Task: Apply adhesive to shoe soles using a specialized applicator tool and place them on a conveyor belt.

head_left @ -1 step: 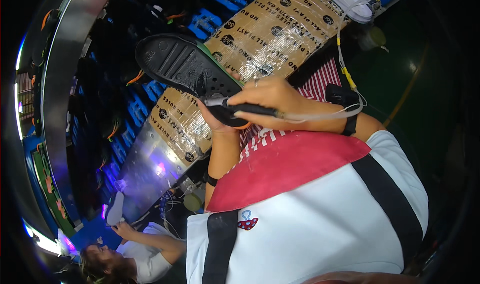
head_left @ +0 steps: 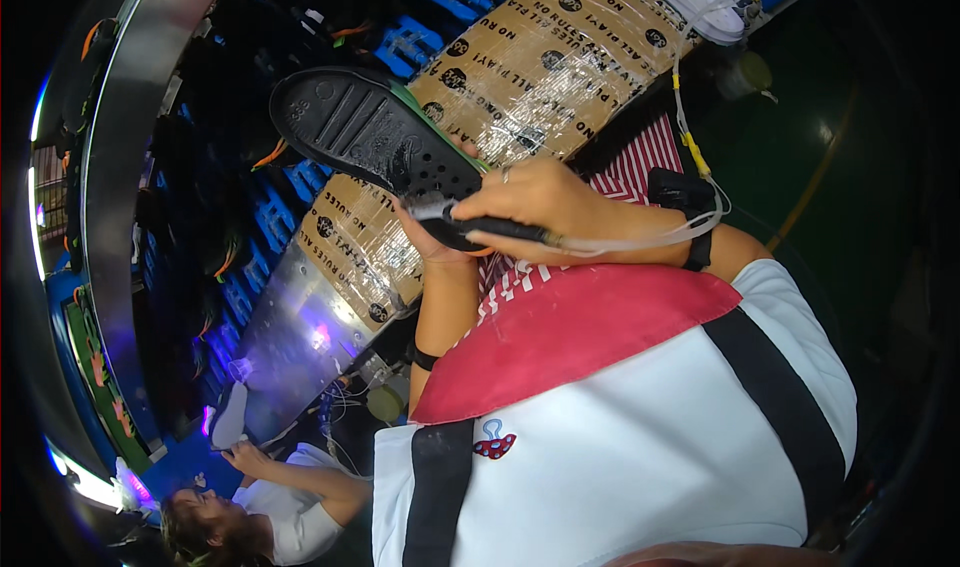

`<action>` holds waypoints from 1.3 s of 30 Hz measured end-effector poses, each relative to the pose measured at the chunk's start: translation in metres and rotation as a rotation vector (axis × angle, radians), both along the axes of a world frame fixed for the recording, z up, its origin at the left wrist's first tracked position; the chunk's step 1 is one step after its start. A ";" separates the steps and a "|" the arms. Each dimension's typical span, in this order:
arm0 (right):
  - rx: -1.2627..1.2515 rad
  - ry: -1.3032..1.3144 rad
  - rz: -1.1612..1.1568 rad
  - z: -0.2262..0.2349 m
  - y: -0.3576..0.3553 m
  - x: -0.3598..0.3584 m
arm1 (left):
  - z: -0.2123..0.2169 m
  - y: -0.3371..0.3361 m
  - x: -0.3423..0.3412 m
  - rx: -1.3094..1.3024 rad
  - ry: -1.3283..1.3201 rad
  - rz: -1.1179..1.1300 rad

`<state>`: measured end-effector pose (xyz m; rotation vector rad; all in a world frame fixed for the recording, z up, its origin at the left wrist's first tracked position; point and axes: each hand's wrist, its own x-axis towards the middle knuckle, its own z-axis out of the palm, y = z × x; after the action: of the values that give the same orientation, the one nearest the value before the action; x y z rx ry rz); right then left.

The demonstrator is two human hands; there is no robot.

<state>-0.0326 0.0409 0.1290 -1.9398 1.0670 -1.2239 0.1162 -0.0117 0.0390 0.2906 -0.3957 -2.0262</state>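
My left hand [head_left: 432, 243] is closed round a black shoe sole [head_left: 345, 127], its fingers showing at both edges. The sole tilts with its ridged, holed face up, and a green rim shows along its far right side. Wet-looking, glossy streaks lie across its middle. In my right hand [head_left: 545, 202] is a black-handled brush [head_left: 510, 229], fed by a clear tube [head_left: 640, 244] at its back end. The brush head is blurred and lies at the heel part of the sole, close to my left thumb.
Under the sole runs a bench covered with printed brown cardboard [head_left: 525, 62]. White shoes [head_left: 700, 2] stand at its far right end. Behind it is a rack with blue holders [head_left: 410, 45]. At lower left, a co-worker [head_left: 285, 507] holds a pale shoe piece [head_left: 230, 415].
My right hand and the brush have shifted very slightly at the heel of the sole. The tube has sagged a little. My left hand and the sole stay nearly still.
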 end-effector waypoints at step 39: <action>0.179 -0.051 0.279 -0.013 -0.008 -0.008 | 0.019 -0.044 0.067 -0.159 -0.145 -0.237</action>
<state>-0.0409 0.0333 0.1164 -1.8368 0.8178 -0.9847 0.1833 -0.0557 0.0582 0.3045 -0.7072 -2.1952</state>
